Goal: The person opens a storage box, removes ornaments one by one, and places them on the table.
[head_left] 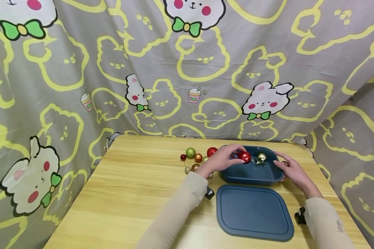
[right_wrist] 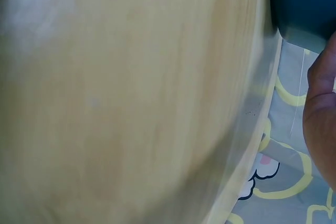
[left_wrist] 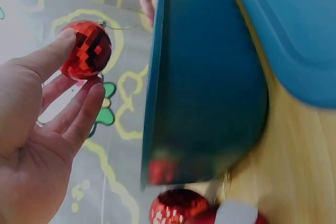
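My left hand [head_left: 225, 158] pinches a shiny red Christmas bauble [head_left: 245, 157] between thumb and fingers, above the dark blue container [head_left: 249, 180]. In the left wrist view the red bauble [left_wrist: 88, 50] has a faceted surface and a metal cap with a thin loop, and it is held beyond the container's wall [left_wrist: 210, 77]. A gold bauble [head_left: 261, 157] lies inside the container. On the container's right end, my right hand [head_left: 294, 172] grips the rim, thumb on top. Only part of the right hand [right_wrist: 321, 114] shows in the right wrist view.
A dark blue lid [head_left: 254, 211] lies flat in front of the container. Left of it sit several loose baubles, among them a green one [head_left: 190, 152], a copper one [head_left: 198, 157] and a red one [head_left: 212, 151]. A patterned curtain [head_left: 205, 86] hangs behind the wooden table [head_left: 127, 193].
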The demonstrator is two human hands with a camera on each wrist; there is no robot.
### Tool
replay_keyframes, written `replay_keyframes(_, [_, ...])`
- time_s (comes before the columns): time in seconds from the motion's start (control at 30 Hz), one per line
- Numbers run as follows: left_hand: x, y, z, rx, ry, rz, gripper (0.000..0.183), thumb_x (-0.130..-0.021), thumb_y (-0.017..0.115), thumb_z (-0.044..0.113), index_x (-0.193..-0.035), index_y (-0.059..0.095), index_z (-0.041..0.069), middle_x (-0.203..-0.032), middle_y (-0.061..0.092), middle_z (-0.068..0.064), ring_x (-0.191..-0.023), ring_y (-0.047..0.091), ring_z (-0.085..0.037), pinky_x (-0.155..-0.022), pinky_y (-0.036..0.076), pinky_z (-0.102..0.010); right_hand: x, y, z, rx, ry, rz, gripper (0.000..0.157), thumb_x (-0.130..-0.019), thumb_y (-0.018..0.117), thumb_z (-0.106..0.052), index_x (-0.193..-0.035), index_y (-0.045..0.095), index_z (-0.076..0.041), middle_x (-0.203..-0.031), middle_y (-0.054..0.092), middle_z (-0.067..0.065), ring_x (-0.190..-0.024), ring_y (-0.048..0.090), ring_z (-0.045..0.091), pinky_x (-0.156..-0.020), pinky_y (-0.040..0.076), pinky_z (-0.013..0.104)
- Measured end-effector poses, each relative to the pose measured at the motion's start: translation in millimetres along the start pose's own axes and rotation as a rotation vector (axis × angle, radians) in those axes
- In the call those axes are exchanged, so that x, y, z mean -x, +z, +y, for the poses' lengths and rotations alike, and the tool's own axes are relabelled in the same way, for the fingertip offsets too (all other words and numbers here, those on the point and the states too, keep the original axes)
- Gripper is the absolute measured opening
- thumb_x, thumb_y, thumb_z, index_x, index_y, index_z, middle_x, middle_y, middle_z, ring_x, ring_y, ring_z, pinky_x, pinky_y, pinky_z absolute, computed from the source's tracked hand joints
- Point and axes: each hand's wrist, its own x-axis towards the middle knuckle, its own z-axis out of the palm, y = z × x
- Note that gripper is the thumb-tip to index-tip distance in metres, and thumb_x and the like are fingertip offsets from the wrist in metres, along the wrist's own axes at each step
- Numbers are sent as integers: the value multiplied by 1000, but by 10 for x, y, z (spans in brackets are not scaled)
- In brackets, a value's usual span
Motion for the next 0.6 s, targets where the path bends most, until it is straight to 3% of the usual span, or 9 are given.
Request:
replay_keyframes(0.4, [428,-359,-141,58,-44,62,39,-101,69,32,-137,60,20,-133,64,2,-114,63,-11,-98,57,-33,18,-18,34,-1,2,2,68,-109,53,-38,-164,25,-8,-82,61,13,-56,63,20,-55,58,35])
replay_keyframes(0.6, [741,-607,-334,96,-38,120,37,-100,71,25,-134,61,15,-129,65,-2,-114,66,-19,-99,58,-44,2,-28,20,1,-10,-4,69,-109,53,-38,-164,25,-8,-81,61,15,-56,62,20,-55,58,35])
